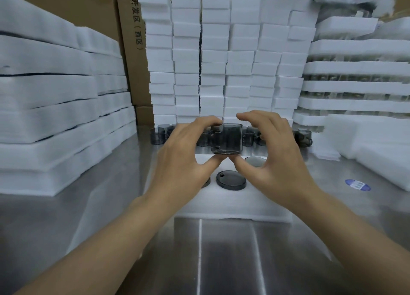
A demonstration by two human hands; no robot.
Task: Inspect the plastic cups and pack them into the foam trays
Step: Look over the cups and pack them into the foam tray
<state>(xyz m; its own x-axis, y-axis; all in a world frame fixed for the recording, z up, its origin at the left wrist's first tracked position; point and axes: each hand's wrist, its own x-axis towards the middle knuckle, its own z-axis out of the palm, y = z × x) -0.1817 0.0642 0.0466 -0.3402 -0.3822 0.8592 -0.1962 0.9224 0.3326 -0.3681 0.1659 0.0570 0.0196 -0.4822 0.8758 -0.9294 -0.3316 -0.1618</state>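
Note:
A smoky grey see-through plastic cup point(226, 139) is held up above the white foam tray point(233, 203) at the table's middle. My left hand point(186, 155) pinches it, fingers on its top edge and thumb under its base. My right hand point(275, 152) has its thumb under the base; its fingers arch over the cup's right side, and whether they touch is unclear. Two cups point(231, 180) sit sunk in the foam tray, showing round dark tops. More loose cups point(158, 135) stand in a row behind my hands.
Stacks of white foam blocks point(213, 57) wall the back. Piled foam sheets point(55, 108) fill the left side, and packed foam trays point(355, 86) rise at the right. A blue sticker point(357, 184) lies on the steel table point(221, 261). Cardboard boxes stand behind.

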